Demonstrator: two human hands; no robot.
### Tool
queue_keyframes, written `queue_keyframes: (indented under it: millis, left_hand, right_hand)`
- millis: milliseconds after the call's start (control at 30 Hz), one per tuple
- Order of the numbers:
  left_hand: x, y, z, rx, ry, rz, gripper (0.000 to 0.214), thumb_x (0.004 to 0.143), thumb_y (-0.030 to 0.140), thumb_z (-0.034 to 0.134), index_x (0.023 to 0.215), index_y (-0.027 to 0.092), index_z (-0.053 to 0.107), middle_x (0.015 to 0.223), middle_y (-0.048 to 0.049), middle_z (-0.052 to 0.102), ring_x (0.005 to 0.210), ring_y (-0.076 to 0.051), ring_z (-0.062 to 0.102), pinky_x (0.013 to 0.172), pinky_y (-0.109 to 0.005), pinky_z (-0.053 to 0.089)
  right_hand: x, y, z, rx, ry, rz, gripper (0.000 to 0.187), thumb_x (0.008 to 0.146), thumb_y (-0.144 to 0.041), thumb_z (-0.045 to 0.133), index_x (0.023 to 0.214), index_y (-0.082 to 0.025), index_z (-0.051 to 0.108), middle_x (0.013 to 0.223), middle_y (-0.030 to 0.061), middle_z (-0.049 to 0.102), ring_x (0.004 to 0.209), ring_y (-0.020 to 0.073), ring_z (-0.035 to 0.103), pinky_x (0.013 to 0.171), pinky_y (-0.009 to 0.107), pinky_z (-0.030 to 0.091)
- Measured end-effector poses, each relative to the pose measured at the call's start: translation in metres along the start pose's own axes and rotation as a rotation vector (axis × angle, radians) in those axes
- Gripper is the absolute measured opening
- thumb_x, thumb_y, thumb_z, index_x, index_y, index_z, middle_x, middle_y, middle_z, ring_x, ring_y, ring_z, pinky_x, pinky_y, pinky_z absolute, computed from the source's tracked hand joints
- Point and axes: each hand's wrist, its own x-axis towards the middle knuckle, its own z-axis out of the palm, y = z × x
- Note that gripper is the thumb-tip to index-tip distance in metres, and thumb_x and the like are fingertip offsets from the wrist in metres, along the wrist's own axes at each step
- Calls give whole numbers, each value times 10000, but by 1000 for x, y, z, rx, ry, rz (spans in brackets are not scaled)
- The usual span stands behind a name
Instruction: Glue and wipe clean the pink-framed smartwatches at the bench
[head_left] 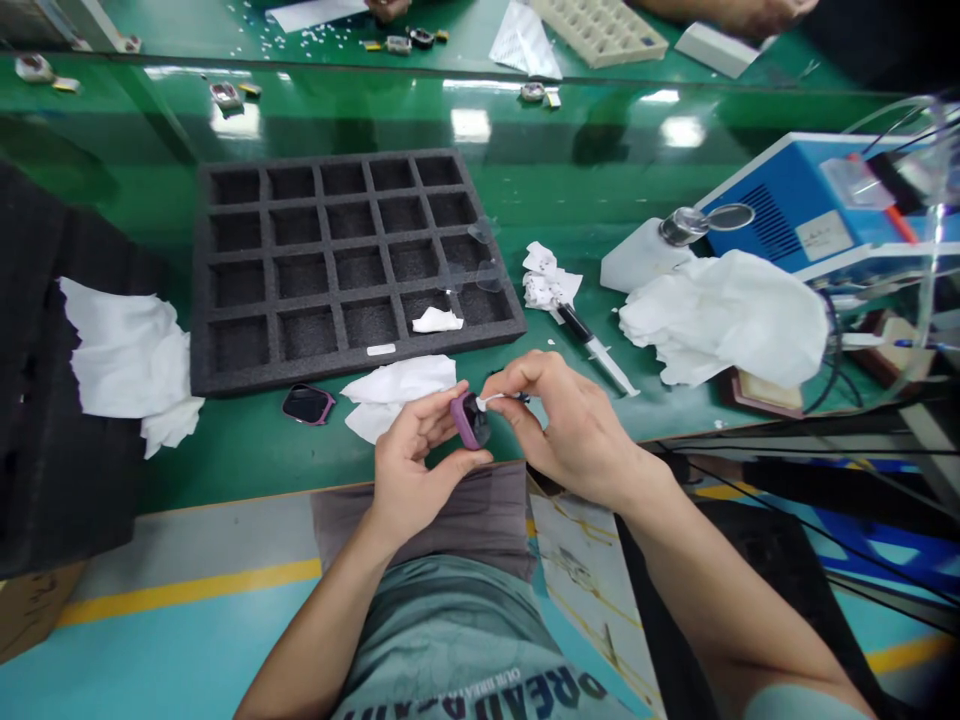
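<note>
My left hand (420, 455) is closed around a purple-framed smartwatch case (466, 420), tilted on its edge above the bench front. My right hand (551, 420) pinches a slim white piece (491, 398) whose tip meets the case's inner side; a dark end shows beyond the fingers, and its kind is unclear. A second purple-framed watch case (307, 403) with a black face lies on the bench to the left. Crumpled white wipes (401, 385) lie just behind my left hand. Behind my right hand rests a syringe (596, 348), its tip by a stained wipe (551, 278).
A black foam tray (356, 345) with square compartments stands behind my hands. At right are a white dispenser bottle (641, 258), a heap of wipes (731, 315) and a blue machine (780, 215) with tubing. Stacked black foam (45, 400) stands left. Another person's hand (757, 15) shows across the bench.
</note>
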Motion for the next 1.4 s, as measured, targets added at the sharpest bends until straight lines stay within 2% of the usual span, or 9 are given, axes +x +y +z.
queue_keyframes:
  millis: [67,200,300,400,567,767,900,1100,1400]
  left_hand:
    - [3,1,-3,-50,20,3,572,697,213,942,1199,220,668,1346,-143,738,1251,-268,712,1068,-383,587]
    - [10,4,-11,-228,-62,-44,541,751,346,917,1227,234,685,1279,-125,773,1169,-240,748,970,-324,609]
    - [13,6,-16,-294,-86,-100,590,734,480,909,1221,210,713,1194,-123,796,1120,-245,758,995,-348,592]
    - [14,10,-16,-306,-51,-169,655,679,575,911,1175,184,737,1106,-114,797,1033,-248,766,1022,-389,577]
    - [15,17,-15,-361,-51,-250,618,680,583,905,1127,184,756,1079,-97,759,1000,-234,731,1038,-429,560]
    - [16,20,-16,-368,-40,-298,599,659,543,929,1108,187,752,1001,-74,730,899,-187,693,886,-314,576]
    - [16,19,-16,-410,-59,-314,595,656,554,927,1091,189,749,1037,-73,735,946,-205,702,981,-364,553]
    - [16,19,-17,-427,-44,-317,559,682,534,918,1098,197,756,1012,-72,742,905,-189,699,884,-316,575]
    - [15,18,-16,-429,-38,-297,586,674,558,917,1109,208,740,1021,-85,778,965,-230,737,979,-387,570]
  right_hand:
    - [-5,0,-1,47,24,82,222,950,-97,613,1053,-252,491,924,30,702,843,200,720,702,337,580]
    - [-8,0,2,185,222,243,281,939,-132,675,1077,-266,470,942,9,720,841,186,751,755,350,601]
    - [-1,-3,7,217,292,149,293,937,-103,661,1102,-269,485,953,15,715,877,193,746,780,373,612]
    - [10,-4,10,179,251,-5,280,942,-56,618,1095,-264,510,952,27,719,890,194,737,764,366,618]
    - [16,-8,13,130,210,-143,258,945,-43,589,1056,-263,511,924,26,743,871,196,711,708,350,614]
    - [15,-15,17,162,209,-198,262,940,-46,588,1050,-273,516,920,9,780,854,188,721,731,359,620]
    - [15,-13,17,164,220,-164,252,934,-52,602,1028,-273,527,900,6,782,828,193,731,719,363,619]
    - [14,-18,15,186,200,-206,307,907,-10,601,1035,-279,522,899,0,802,848,192,745,719,361,630]
    - [13,-18,20,138,248,-227,324,888,-18,621,1024,-290,509,906,3,810,825,208,758,690,378,641]
